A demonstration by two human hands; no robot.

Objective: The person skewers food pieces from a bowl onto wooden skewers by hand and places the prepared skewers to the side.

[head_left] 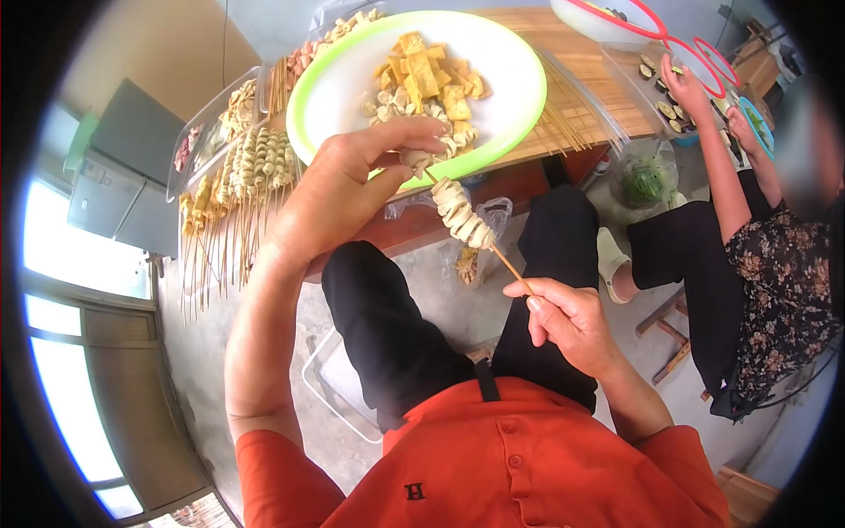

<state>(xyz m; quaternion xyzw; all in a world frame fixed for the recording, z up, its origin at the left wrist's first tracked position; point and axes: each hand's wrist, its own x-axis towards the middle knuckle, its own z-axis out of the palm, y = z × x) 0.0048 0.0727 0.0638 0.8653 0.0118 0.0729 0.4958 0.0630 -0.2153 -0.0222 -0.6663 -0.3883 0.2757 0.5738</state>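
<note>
A wooden skewer (512, 269) is pinched between the thumb and fingers of my right hand (568, 324), pointing up and to the left. Pale coiled food pieces (462, 216) are threaded along its upper part. At its tip, my left hand (352, 180) grips another pale food piece (416, 161) between thumb and fingers. Just beyond that hand stands a white bowl with a green rim (532, 123). Inside it are yellow-brown flat pieces (422, 70) and more pale coiled ones (387, 107), partly hidden by my fingers.
Finished skewers (255, 167) lie on a tray at the left, sticks overhanging. Bare skewers (563, 110) lie on the wooden table (519, 26) right of the bowl. At the right, a co-worker's hand (687, 91) is over a tray of sliced pieces (664, 107). A bag of greens (645, 180) stands below.
</note>
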